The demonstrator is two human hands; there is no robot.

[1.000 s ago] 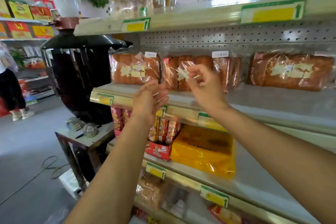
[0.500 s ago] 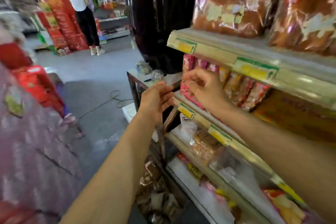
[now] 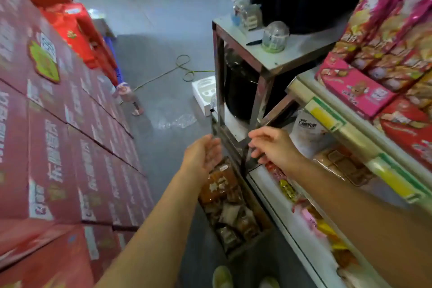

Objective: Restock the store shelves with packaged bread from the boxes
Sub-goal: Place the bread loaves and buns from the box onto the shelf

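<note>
Grey aisle floor below holds the box [image 3: 236, 213] of packaged bread [image 3: 219, 182] beside the shelves [image 3: 327, 119]. My left hand [image 3: 203, 154] and right hand [image 3: 275, 145] hang empty, fingers apparently slack, positioned to reach in.

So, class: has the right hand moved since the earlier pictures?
Yes. The right hand has come down from the bread shelf to below the yellow-tagged shelf edge, above the box of bread.
</note>
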